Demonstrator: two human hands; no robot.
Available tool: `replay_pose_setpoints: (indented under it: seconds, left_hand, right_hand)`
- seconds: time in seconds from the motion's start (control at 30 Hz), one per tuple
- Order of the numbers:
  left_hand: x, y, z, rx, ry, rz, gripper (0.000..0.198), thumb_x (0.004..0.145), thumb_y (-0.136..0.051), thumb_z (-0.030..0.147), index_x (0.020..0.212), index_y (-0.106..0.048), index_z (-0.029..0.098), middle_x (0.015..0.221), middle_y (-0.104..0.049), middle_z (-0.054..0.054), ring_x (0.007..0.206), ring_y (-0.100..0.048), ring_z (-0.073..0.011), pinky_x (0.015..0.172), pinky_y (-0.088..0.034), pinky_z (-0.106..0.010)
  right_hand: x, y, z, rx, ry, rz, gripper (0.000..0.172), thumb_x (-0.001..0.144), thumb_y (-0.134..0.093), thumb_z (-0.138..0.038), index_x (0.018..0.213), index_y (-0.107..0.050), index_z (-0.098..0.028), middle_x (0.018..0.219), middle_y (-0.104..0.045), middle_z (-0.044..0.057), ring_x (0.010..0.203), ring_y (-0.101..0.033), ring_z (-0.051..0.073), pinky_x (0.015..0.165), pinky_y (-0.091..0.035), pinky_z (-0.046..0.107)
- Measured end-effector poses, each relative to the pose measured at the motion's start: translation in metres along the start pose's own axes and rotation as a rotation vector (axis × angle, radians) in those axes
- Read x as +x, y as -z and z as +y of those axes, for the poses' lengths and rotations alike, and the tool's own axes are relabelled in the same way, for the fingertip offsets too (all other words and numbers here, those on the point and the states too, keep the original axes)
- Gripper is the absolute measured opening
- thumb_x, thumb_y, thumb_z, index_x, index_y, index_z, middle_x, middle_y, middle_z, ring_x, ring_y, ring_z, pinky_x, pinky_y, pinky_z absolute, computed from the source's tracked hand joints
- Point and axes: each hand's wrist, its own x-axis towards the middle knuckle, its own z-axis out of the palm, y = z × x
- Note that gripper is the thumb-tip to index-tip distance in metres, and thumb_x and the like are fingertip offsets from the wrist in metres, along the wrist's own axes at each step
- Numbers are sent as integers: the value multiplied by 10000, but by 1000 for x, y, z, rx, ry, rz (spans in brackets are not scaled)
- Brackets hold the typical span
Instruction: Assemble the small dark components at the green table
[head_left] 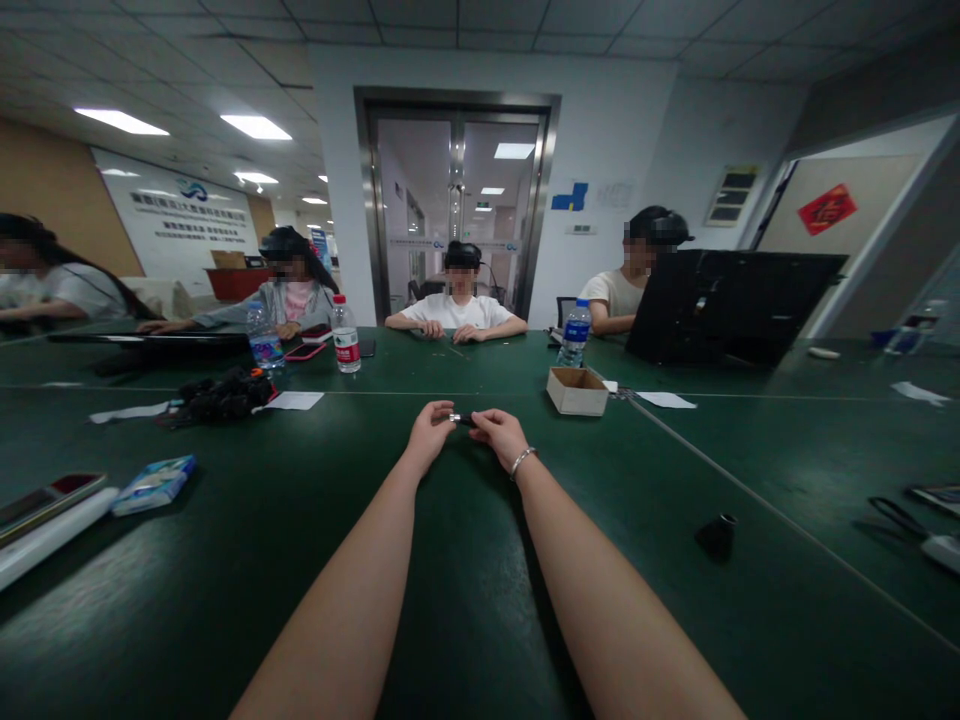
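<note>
Both forearms reach out over the green table (465,600), and the hands meet well ahead of the body.

Left hand (430,430): fingers curled in, with thumb and forefinger pinched on the silvery end of a small dark piece (463,419).

Right hand (499,432): fingers closed over the other, darker end of the same piece. There is a bracelet (523,461) at that wrist.

The small dark piece is held level between the 2 hands, just above the table top. We cannot tell whether it touches the surface. It is too small for us to make out any detail.

Handling, as we judge it: light and rigid, a fingertip item. The metal-looking end may be slick, so the dark body looks the surer place to grip. Dropped on this dark table, it would be easy to lose.

Nearby:
- An open cardboard box (576,390) sits near the right hand, further out.
- A black bundle of cables (225,395) lies well to the left.
- A small black cone-shaped item (718,530) lies well apart on the right.
- 3 water bottles stand further back, the red-labelled bottle (346,335) among them.

Other people sit across the table, their hands at their own places.
</note>
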Motion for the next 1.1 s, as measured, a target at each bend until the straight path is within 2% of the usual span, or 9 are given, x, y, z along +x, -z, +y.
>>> replay_pose_setpoints:
  seconds: [0.1, 0.27, 0.4, 0.47, 0.57, 0.7, 0.87, 0.97, 1.1]
  left_hand:
    - [0, 0, 1, -19, 101, 21, 334, 684, -630, 398, 892, -589, 139, 806, -597, -62, 674, -547, -124, 639, -438, -260]
    - [0, -1, 1, -3, 25, 8, 307, 634, -685, 275, 902, -599, 154, 901, -601, -68, 749, -558, -124, 669, -441, -244]
    - [-2, -1, 3, -3, 101, -3, 290, 691, -631, 363, 855, -593, 127, 764, -594, -54, 654, -543, -116, 626, -435, -251]
    - [-3, -1, 4, 21, 52, -44, 294, 644, -679, 320, 861, -601, 138, 797, -600, -54, 686, -549, -120, 649, -433, -250]
    - [-3, -1, 4, -49, 55, 2, 354, 618, -699, 298, 922, -584, 158, 900, -597, -65, 748, -561, -125, 664, -436, -246]
    - [-2, 1, 3, -7, 111, -46, 300, 699, -611, 395, 841, -596, 131, 730, -584, -46, 614, -527, -106, 584, -415, -233]
    - [-4, -1, 6, -41, 28, -7, 329, 637, -668, 258, 945, -575, 187, 925, -583, -46, 731, -555, -108, 647, -435, -228]
    - [-7, -2, 10, 4, 94, -6, 278, 694, -624, 338, 898, -578, 155, 858, -589, -63, 690, -554, -120, 623, -441, -243]
    - [-6, -1, 8, 58, -5, -9, 360, 647, -663, 234, 991, -567, 187, 943, -581, -61, 678, -539, -102, 608, -428, -221]
  right_hand:
    - [0, 1, 0, -17, -4, -2, 186, 606, -754, -225, 658, -604, -129, 582, -610, 2, 501, -593, 90, 529, -523, 196]
    - [1, 0, 1, -27, 8, -1, 193, 605, -751, -232, 657, -598, -128, 584, -610, -1, 493, -587, 84, 522, -516, 190]
    - [1, 0, 0, -23, -3, 5, 203, 587, -761, -223, 644, -592, -127, 571, -604, -8, 471, -574, 78, 509, -507, 187]
    - [1, 0, 0, -16, -3, 4, 199, 589, -759, -217, 639, -590, -125, 569, -602, -8, 469, -572, 76, 511, -507, 189]
    - [1, 1, 0, -17, 0, -13, 204, 588, -760, -225, 657, -597, -123, 593, -614, -1, 485, -583, 82, 526, -515, 197]
    - [2, 2, 1, -25, 6, -14, 209, 588, -759, -238, 661, -599, -125, 581, -607, -4, 483, -581, 80, 527, -516, 194]
    - [3, 2, 2, -36, 8, -8, 202, 596, -750, -242, 670, -601, -128, 584, -607, -6, 494, -587, 84, 529, -519, 195]
    - [3, 1, 1, -36, 6, -8, 201, 592, -754, -237, 665, -602, -128, 585, -609, -3, 494, -585, 84, 531, -520, 198]
    - [2, 2, 1, -20, 7, -3, 214, 583, -763, -241, 655, -595, -131, 571, -600, -9, 482, -578, 83, 526, -518, 202]
